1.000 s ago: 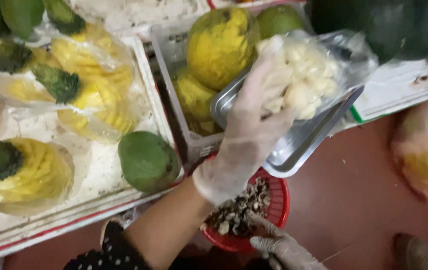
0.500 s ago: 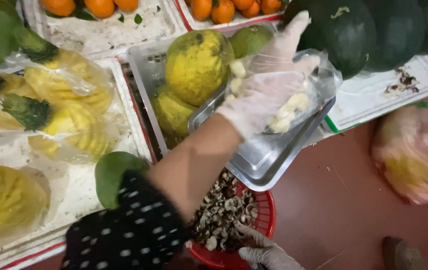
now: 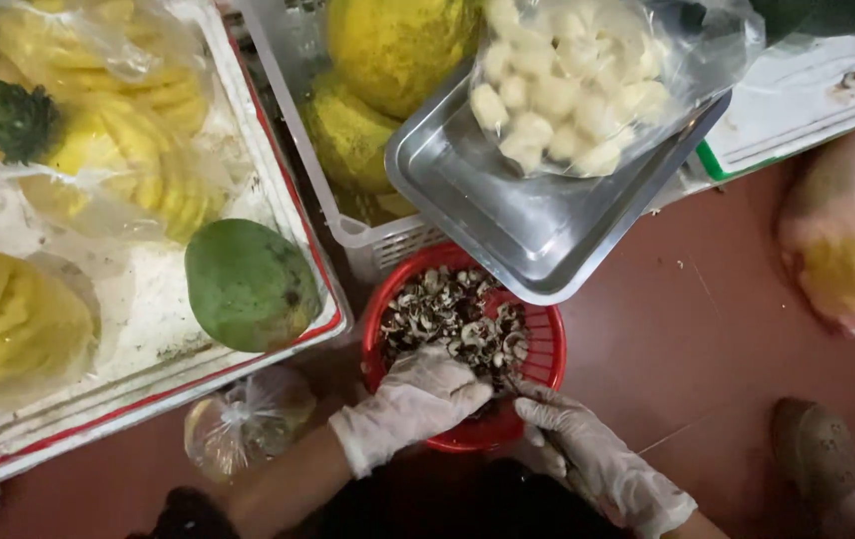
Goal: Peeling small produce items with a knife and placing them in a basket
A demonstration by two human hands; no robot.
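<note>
I saw the red basket (image 3: 547, 364) on the floor just below the steel tray, roughly half filled with brown-and-pale husks and shells (image 3: 452, 319), and both gloved hands were down at its near rim. My left hand (image 3: 417, 399) lay palm-down on the heap, fingers curled loosely over the scraps; I could not tell whether that grip held a piece. My right hand (image 3: 587, 449) sat beside it at the rim, fingers bent around something thin and dark, too small to name. Judging by the load, the peeling looked well advanced: a clear bag of peeled pale pieces (image 3: 572, 85) already rested full on the steel tray (image 3: 517, 215), while the basket still carried mixed scraps under my hands. The tray leaned over a white crate (image 3: 332, 215) holding large yellow-green fruits (image 3: 397, 40). To the left, a white foam box (image 3: 148, 344) held a green mango (image 3: 248, 284) and bagged peeled pineapples (image 3: 138, 150). A small knotted bag (image 3: 248, 419) lay on the floor beside my left forearm.
</note>
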